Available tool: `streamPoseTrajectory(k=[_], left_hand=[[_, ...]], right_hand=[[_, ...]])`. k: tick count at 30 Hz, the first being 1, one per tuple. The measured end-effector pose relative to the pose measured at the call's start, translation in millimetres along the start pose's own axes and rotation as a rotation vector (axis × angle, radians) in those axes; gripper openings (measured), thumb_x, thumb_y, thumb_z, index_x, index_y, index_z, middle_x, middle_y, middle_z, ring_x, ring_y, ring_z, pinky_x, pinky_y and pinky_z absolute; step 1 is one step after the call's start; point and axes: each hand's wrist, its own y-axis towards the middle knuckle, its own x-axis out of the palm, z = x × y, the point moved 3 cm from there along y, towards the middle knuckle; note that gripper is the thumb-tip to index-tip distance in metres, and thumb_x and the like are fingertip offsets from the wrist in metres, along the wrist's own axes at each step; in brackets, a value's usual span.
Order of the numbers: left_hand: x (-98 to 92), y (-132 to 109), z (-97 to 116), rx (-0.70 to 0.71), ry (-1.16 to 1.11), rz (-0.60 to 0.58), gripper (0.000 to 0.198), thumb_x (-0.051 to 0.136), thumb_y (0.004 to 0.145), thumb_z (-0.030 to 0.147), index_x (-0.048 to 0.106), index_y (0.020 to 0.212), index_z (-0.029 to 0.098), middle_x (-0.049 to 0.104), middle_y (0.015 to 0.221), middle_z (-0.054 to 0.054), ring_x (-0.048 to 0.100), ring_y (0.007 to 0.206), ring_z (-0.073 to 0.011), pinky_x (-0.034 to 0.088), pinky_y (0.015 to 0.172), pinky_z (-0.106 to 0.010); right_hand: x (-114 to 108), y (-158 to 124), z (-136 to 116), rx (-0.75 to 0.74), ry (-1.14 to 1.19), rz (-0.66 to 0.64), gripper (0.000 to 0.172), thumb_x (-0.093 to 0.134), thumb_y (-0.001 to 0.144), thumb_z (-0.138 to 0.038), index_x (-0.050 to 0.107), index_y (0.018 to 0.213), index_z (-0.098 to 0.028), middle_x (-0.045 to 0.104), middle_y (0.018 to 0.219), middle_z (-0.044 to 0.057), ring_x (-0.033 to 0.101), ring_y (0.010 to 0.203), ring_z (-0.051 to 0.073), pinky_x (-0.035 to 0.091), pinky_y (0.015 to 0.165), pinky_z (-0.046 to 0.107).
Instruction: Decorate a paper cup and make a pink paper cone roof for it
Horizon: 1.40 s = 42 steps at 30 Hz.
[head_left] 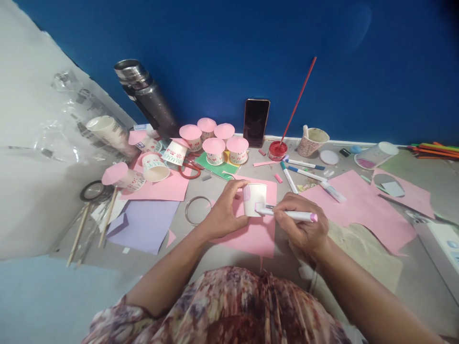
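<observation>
A white paper cup (254, 203) stands upside down over pink paper (247, 239), with a purple patch and a small purple outline on its side. My left hand (226, 206) is wrapped round the cup's left side, thumb low and fingers near its top. In my right hand (303, 222) is a white marker (294, 215) with a pink-purple end; its tip touches the cup beside the outline. Several decorated cups with pink paper cone tops (215, 147) sit behind my left hand.
Behind are a phone (256, 122), a pot of red paint (278, 150) with a stick, and loose markers (304, 173). Left are a flask (150, 95), red-handled scissors (190, 169), a tape ring (198, 210) and purple paper (143, 224). Cut pink paper (358, 200) lies right.
</observation>
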Motion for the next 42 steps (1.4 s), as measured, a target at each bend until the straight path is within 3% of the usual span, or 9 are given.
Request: streamPoseTrajectory(k=[7, 42], left_hand=[[0.0, 0.4, 2.5, 0.006, 0.006, -0.011, 0.076, 0.072, 0.071, 0.012, 0.045, 0.14, 0.029, 0.051, 0.14, -0.01, 0.053, 0.129, -0.0296, 0.052, 0.106, -0.047], [1.3, 0.1, -5.0, -0.06, -0.166, -0.019, 0.072, 0.079, 0.073, 0.014, 0.049, 0.137, 0.026, 0.051, 0.144, -0.01, 0.054, 0.133, -0.0283, 0.048, 0.114, -0.049]], right_hand=[[1.2, -2.7, 3.3, -0.011, -0.02, 0.063, 0.016, 0.063, 0.09, -0.013, 0.069, 0.079, -0.022, 0.07, 0.063, 0.0, 0.057, 0.051, 0.015, 0.045, 0.05, 0.028], [-7.8, -3.6, 4.7, 0.107, -0.169, 0.091, 0.023, 0.058, 0.093, -0.015, 0.063, 0.072, -0.023, 0.066, 0.061, -0.001, 0.058, 0.051, 0.015, 0.044, 0.053, 0.029]])
